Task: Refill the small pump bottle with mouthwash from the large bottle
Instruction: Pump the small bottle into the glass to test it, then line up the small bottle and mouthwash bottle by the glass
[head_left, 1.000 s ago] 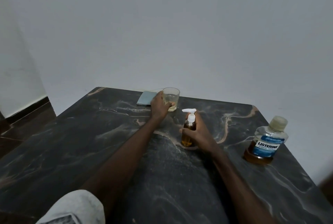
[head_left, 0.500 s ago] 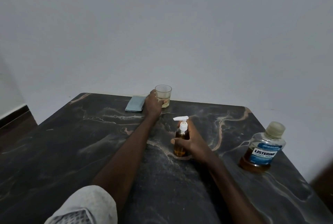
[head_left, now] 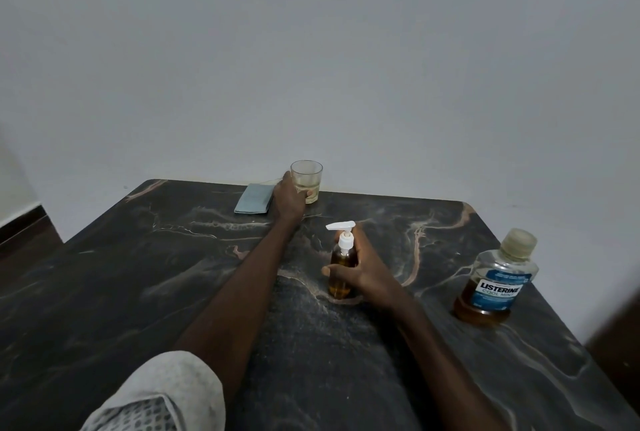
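Glossy dark veined marble surface [head_left: 173, 274]. Left grip [head_left: 287, 200] wraps the clear round glass [head_left: 309, 178] at the far edge; right grip [head_left: 369, 276] curls round the amber cylindrical pump bottle [head_left: 341, 262].

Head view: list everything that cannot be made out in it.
All in the head view.
Pump bottle: right side hidden by the right hand gripping it.
Glass: lower left hidden by the left hand holding it.
Cloth: right edge hidden behind the left hand.
Large bottle: small print on its label too small to read.
Table: near edge cut off by the frame's bottom.
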`<state>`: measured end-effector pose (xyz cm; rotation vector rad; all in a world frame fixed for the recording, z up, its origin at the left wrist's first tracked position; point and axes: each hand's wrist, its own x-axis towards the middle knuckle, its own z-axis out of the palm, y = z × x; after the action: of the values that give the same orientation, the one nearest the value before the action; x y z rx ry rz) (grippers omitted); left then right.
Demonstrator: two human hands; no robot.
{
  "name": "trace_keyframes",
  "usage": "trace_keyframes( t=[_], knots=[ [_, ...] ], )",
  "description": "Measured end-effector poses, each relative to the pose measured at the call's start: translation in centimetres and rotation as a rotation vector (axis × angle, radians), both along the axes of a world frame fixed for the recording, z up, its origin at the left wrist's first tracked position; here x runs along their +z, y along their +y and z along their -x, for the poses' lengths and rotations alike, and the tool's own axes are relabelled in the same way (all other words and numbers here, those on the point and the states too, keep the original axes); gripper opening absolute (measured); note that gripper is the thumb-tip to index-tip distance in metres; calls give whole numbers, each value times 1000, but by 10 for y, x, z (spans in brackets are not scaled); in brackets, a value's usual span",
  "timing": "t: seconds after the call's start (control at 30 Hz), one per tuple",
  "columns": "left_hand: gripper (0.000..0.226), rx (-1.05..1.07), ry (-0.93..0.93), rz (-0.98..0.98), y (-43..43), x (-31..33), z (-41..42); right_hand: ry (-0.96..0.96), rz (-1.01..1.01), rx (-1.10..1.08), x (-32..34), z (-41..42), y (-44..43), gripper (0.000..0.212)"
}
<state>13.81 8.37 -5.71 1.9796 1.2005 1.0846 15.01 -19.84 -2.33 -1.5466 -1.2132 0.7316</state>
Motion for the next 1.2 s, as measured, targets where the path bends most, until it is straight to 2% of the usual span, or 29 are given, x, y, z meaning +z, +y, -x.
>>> trace_keyframes(
  t=[0.17,0.23,0.43,0.5,0.6,0.77,0.87,1.0,1.2],
  knots=[
    [77,63,-5,86,-19,1,9,-54,31,16,-1,-7,-1,64],
    [71,88,-5,65,-30,-1,20,-98,35,34,0,-9,-2,67],
    [16,-69,13,-178,-69,-6,75,-181,14,-23,2,-21,-5,67],
    [13,-150,38,-217,-76,-8,91,-207,1,-87,-1,-27,-4,69],
    [11,-248,72,-166,-82,-15,109,-190,-33,-215,-4,-31,0,67],
    [24,-296,-45,10,-83,-22,125,-136,-63,-320,-11,-31,2,69],
    [26,-299,-56,-44,-91,-13,128,-158,-59,-370,-15,-24,3,67],
    [36,-291,88,-94,-103,-1,130,-269,-87,-515,-18,-17,6,56],
    [58,-346,556,-180,-98,-15,119,-402,-66,-606,-17,-30,29,55]
  ],
)
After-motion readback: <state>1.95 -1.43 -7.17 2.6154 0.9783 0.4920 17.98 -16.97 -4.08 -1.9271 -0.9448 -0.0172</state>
